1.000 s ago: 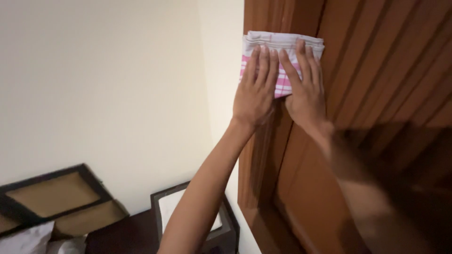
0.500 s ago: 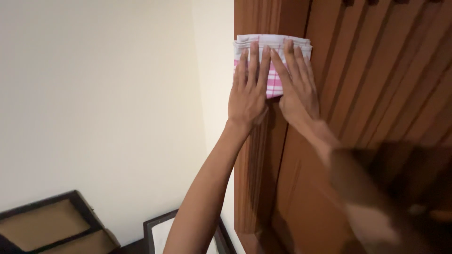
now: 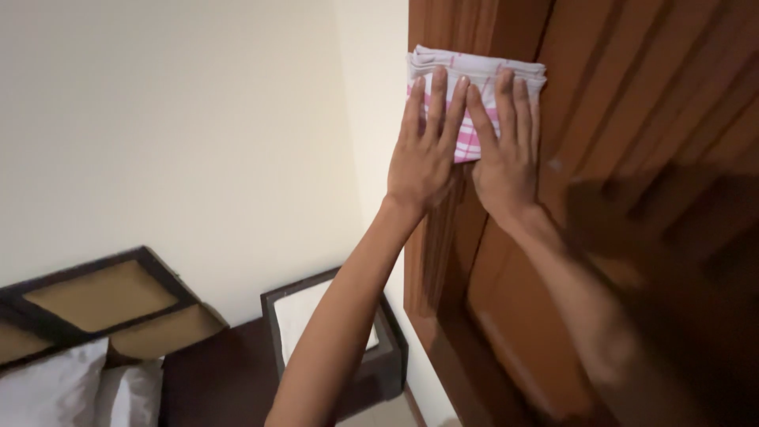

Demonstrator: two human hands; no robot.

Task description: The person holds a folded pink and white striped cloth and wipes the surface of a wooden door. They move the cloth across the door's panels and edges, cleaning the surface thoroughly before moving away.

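A folded pink-and-white checked cloth (image 3: 474, 75) lies flat against a brown wooden door (image 3: 632, 119), right at the edge of its frame. My left hand (image 3: 425, 150) presses on the cloth's left half with the fingers straight and close together. My right hand (image 3: 506, 154) presses on its right half, palm flat, fingers pointing up. The two hands touch side by side. Most of the lower cloth is hidden under my fingers.
A cream wall (image 3: 198, 134) fills the left. Below stand a dark framed box with a white lining (image 3: 332, 332) on a dark table, a dark-framed headboard with tan panels (image 3: 103, 296), and white pillows (image 3: 63, 391) at the bottom left.
Both hands and the cloth have kept their place on the door; the view has shifted slightly, and more of the box and headboard shows again than half a second ago.
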